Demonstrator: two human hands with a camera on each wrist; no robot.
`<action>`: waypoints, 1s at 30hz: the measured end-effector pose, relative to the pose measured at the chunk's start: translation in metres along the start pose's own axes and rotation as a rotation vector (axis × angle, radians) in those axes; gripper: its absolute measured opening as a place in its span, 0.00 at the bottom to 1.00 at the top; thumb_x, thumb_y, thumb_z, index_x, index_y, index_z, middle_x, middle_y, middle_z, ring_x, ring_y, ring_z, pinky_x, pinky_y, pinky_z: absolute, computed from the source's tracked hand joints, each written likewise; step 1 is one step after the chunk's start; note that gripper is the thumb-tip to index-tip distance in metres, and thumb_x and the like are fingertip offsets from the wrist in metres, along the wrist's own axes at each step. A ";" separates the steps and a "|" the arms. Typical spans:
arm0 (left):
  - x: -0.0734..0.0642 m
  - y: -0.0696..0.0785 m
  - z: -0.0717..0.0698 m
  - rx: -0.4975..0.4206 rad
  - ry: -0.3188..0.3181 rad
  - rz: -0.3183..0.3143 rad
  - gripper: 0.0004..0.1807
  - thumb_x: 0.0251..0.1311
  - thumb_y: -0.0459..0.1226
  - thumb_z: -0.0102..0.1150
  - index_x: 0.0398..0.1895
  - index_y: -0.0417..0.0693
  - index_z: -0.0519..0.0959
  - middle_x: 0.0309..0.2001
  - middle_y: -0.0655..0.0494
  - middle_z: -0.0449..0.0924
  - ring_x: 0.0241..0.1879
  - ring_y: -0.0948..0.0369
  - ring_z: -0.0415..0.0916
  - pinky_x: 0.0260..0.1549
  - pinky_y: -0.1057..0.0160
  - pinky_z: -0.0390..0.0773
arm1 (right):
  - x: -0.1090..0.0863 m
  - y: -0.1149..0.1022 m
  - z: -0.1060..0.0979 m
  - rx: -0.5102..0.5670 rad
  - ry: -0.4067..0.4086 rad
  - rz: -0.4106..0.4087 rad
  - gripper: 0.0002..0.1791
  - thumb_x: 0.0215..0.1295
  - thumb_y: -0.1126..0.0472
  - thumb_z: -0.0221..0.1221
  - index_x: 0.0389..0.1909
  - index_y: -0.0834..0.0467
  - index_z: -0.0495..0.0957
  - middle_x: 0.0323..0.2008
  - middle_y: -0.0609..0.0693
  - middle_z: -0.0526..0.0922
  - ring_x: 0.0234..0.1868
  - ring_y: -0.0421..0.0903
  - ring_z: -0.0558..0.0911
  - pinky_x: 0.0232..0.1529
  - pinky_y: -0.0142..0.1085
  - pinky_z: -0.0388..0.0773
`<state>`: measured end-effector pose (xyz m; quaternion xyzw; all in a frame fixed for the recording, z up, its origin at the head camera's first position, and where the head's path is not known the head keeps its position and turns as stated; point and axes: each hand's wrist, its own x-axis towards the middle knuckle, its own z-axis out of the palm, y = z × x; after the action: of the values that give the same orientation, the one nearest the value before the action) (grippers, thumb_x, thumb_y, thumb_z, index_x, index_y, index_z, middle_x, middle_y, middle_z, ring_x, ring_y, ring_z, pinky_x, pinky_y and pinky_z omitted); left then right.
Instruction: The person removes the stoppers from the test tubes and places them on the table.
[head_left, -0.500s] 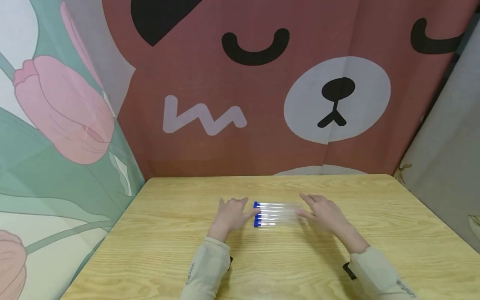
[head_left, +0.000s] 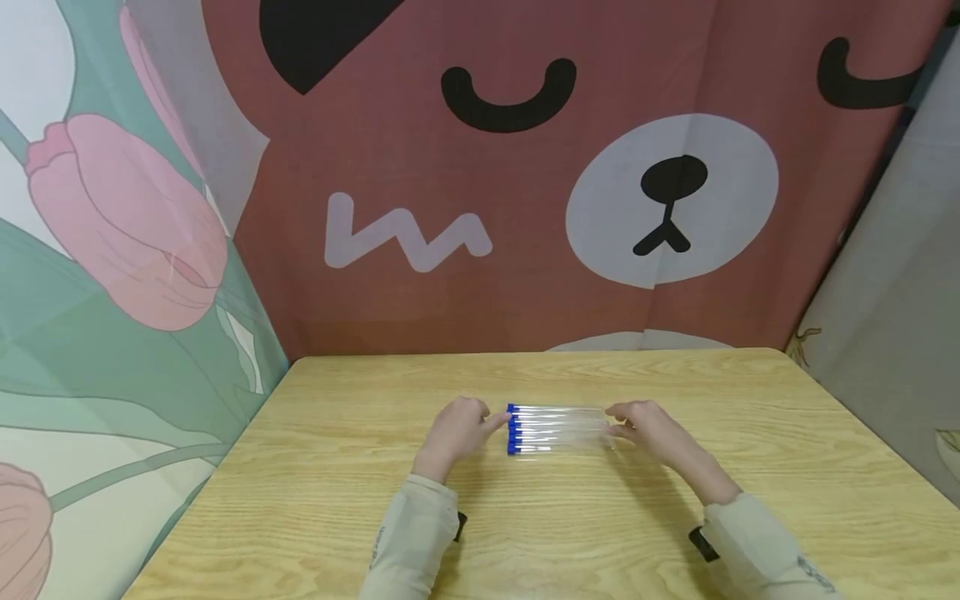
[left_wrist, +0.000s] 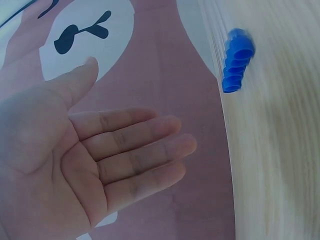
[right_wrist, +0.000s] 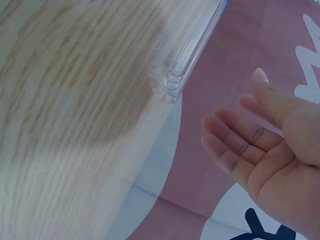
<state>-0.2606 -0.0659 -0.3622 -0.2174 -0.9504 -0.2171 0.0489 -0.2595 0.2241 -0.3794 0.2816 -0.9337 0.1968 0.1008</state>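
Observation:
Several clear test tubes (head_left: 558,429) with blue caps (head_left: 513,429) lie side by side on the wooden table, caps to the left. Just left of the caps is my left hand (head_left: 457,433), its thumb pointing at them. In the left wrist view that hand (left_wrist: 115,155) has its fingers nearly straight with nothing in them, and the caps (left_wrist: 235,62) stand apart from it. My right hand (head_left: 652,429) is at the tubes' clear ends; whether it touches them cannot be told in the head view. The right wrist view shows its fingers (right_wrist: 235,142) loosely bent, apart from the tube ends (right_wrist: 172,85).
The tubes rest on a light wooden table (head_left: 555,525). A brown cloth with a bear face (head_left: 420,308) hangs behind its back edge. A flower-printed cloth (head_left: 112,358) hangs at the left, and a grey cloth (head_left: 885,333) at the right.
My right hand has drawn slightly right, from over the tubes to their clear ends. My left hand has shifted slightly left and its fingers are drawn closer together. The tubes stay in place.

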 end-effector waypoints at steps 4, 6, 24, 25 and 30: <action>-0.001 -0.001 0.000 -0.092 -0.019 -0.014 0.29 0.62 0.50 0.47 0.05 0.52 0.58 0.06 0.65 0.48 0.08 0.68 0.46 0.09 0.71 0.53 | 0.000 0.002 0.001 0.051 0.002 -0.017 0.09 0.51 0.70 0.61 0.34 0.70 0.78 0.27 0.56 0.81 0.26 0.46 0.78 0.25 0.33 0.76; -0.001 -0.001 0.000 -0.118 -0.033 -0.020 0.28 0.62 0.50 0.47 0.05 0.52 0.59 0.06 0.65 0.48 0.08 0.68 0.46 0.09 0.71 0.53 | -0.001 0.003 0.001 0.084 -0.013 0.001 0.09 0.52 0.71 0.61 0.34 0.71 0.78 0.27 0.56 0.81 0.26 0.46 0.78 0.25 0.33 0.76; 0.001 -0.007 0.005 -0.468 -0.002 -0.166 0.22 0.64 0.44 0.48 0.15 0.41 0.75 0.20 0.51 0.76 0.18 0.61 0.73 0.15 0.67 0.70 | 0.006 0.011 0.012 0.158 -0.068 -0.051 0.06 0.48 0.73 0.62 0.29 0.70 0.79 0.25 0.55 0.81 0.24 0.43 0.79 0.24 0.30 0.76; 0.001 -0.008 0.005 -0.502 -0.008 -0.186 0.21 0.64 0.44 0.48 0.20 0.38 0.77 0.24 0.47 0.78 0.22 0.58 0.76 0.18 0.65 0.74 | 0.006 0.011 0.013 0.151 -0.073 -0.052 0.06 0.48 0.73 0.63 0.29 0.69 0.80 0.25 0.54 0.81 0.25 0.43 0.78 0.25 0.31 0.76; 0.002 -0.011 0.007 -0.626 -0.040 -0.241 0.21 0.64 0.42 0.48 0.37 0.28 0.77 0.31 0.39 0.79 0.26 0.54 0.79 0.25 0.59 0.79 | 0.006 0.014 0.018 0.101 -0.095 -0.058 0.03 0.48 0.74 0.62 0.27 0.66 0.80 0.21 0.48 0.78 0.22 0.38 0.72 0.23 0.31 0.72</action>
<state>-0.2675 -0.0704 -0.3723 -0.1123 -0.8571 -0.4985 -0.0649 -0.2731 0.2242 -0.3980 0.3222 -0.9178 0.2271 0.0476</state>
